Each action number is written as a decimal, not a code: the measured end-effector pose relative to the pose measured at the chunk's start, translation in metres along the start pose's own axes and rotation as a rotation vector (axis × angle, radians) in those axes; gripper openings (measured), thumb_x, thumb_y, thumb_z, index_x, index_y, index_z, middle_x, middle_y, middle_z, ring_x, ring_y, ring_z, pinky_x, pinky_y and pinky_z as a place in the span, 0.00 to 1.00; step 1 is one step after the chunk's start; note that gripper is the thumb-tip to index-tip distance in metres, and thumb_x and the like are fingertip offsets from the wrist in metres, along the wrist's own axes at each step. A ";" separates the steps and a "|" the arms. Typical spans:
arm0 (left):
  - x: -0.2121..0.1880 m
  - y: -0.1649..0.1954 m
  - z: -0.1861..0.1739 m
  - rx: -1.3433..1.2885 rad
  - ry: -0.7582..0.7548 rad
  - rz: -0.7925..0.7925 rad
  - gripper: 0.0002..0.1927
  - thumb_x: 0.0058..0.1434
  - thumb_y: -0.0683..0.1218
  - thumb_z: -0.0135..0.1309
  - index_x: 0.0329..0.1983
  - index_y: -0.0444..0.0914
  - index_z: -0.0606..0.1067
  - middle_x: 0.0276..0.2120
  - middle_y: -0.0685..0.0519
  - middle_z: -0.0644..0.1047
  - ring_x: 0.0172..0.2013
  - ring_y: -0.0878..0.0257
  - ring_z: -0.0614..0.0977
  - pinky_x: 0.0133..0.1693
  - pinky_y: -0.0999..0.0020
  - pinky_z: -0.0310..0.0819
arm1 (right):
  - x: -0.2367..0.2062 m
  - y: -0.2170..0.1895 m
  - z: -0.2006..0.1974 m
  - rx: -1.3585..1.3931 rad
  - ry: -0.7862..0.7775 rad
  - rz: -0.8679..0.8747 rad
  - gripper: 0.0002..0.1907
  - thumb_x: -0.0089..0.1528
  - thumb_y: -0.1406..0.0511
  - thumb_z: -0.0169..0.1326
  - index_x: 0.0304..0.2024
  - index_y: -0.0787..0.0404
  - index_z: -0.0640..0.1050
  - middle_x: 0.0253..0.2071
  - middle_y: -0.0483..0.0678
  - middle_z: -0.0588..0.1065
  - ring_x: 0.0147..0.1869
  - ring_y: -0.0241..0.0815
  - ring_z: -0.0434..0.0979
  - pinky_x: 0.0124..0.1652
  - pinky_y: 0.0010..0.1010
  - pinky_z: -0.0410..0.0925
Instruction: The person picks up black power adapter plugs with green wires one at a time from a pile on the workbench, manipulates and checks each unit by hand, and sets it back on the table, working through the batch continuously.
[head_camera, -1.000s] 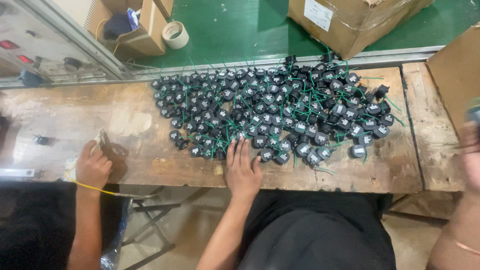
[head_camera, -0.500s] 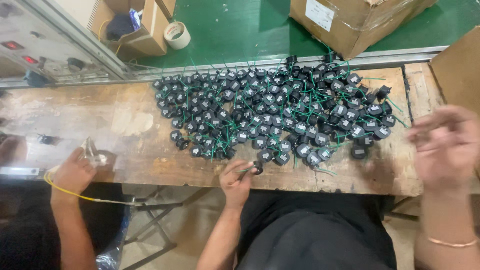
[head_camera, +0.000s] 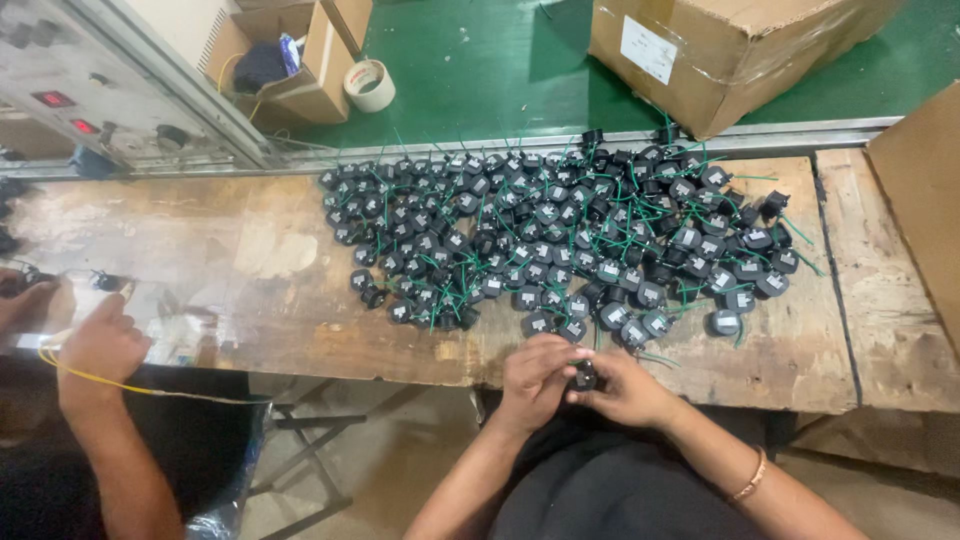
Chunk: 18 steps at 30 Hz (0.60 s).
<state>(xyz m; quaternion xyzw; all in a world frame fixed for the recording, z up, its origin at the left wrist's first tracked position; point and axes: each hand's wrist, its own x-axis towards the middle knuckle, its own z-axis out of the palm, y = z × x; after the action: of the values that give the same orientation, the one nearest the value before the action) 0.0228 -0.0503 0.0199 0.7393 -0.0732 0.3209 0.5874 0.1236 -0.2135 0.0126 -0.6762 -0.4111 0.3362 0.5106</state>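
The left hand (head_camera: 535, 378) and the right hand (head_camera: 625, 388) meet at the near edge of the bench (head_camera: 250, 300), fingers curled together and pinching one small black round component (head_camera: 585, 376) between them, a green wire showing at its top. Just beyond the hands lies a wide heap of the same black components with green leads (head_camera: 560, 235), spread across the middle and right of the worn wooden bench, whose top is scratched, pale in patches and partly shiny on the left. At the far left a co-worker's hand (head_camera: 100, 345) rests on the bench edge, a yellow cord (head_camera: 120, 385) running under the wrist. Behind the bench runs a metal rail (head_camera: 780, 135), then a green floor with a large cardboard box (head_camera: 720, 50), a smaller open box (head_camera: 300, 60) and a roll of tape (head_camera: 369, 84). A grey control panel (head_camera: 90, 90) with red lights stands at the upper left.
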 end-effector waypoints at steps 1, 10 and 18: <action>0.000 -0.002 -0.006 -0.009 -0.043 0.037 0.14 0.57 0.33 0.61 0.45 0.37 0.82 0.44 0.50 0.84 0.47 0.55 0.83 0.53 0.61 0.78 | -0.002 0.003 0.000 0.083 -0.013 -0.057 0.18 0.60 0.67 0.66 0.50 0.63 0.77 0.31 0.51 0.76 0.34 0.34 0.70 0.32 0.29 0.68; -0.025 -0.022 0.008 -0.372 -0.012 -0.361 0.15 0.55 0.35 0.68 0.33 0.40 0.71 0.39 0.52 0.79 0.45 0.61 0.80 0.49 0.66 0.76 | 0.000 0.004 0.007 -0.393 0.023 -0.295 0.22 0.49 0.62 0.73 0.40 0.62 0.77 0.33 0.53 0.78 0.37 0.53 0.79 0.35 0.40 0.70; 0.007 -0.016 -0.021 0.289 0.084 -0.057 0.14 0.52 0.37 0.66 0.42 0.37 0.80 0.45 0.49 0.81 0.47 0.54 0.83 0.48 0.64 0.78 | -0.002 0.014 -0.002 -0.088 0.153 -0.286 0.14 0.54 0.70 0.67 0.40 0.61 0.79 0.43 0.49 0.83 0.50 0.47 0.86 0.51 0.35 0.75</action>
<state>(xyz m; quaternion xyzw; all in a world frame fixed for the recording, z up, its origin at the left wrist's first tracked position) 0.0276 -0.0245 0.0127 0.8039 0.0191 0.3419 0.4863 0.1275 -0.2185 -0.0002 -0.6563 -0.4774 0.1895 0.5526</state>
